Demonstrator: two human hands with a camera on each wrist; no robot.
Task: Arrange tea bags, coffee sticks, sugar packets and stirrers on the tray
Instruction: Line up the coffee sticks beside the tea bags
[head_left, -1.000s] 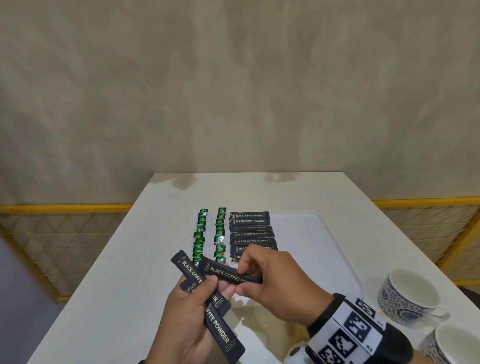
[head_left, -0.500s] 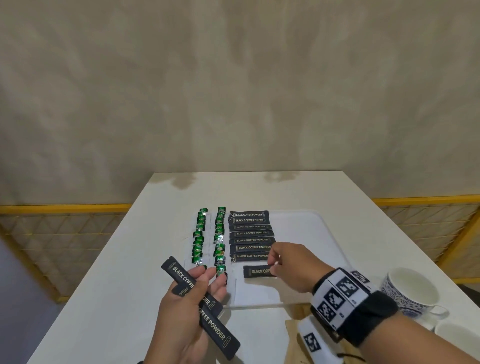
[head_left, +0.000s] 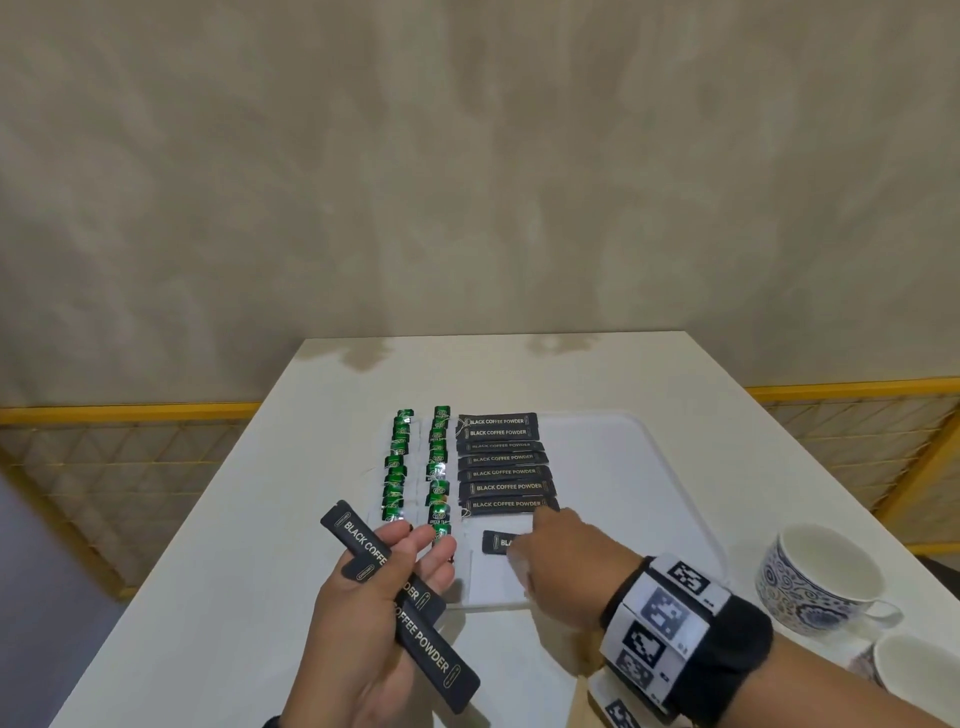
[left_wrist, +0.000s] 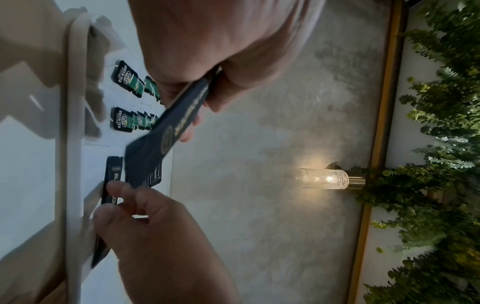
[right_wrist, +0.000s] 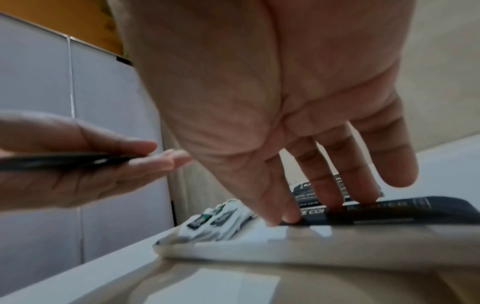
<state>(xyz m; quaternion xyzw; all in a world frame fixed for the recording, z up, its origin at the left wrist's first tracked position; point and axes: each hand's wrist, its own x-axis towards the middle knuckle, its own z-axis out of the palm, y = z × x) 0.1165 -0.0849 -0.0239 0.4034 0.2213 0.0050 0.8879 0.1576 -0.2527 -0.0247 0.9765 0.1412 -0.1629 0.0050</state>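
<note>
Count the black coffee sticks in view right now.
10: seven in a column on the tray, one stick below it under the right hand, two sticks in the left hand. That hand may hide more.

The right hand (head_left: 563, 558) hid most of the nearest black coffee stick (head_left: 497, 542) on the white tray (head_left: 613, 467). A second blue-patterned white cup (head_left: 914, 670) was cut off at the head view's lower right corner.

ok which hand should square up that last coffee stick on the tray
Right. The right hand already has its fingertips on the coffee stick lying on the tray, just below the row. The left hand is off the tray, holding spare sticks.
</note>
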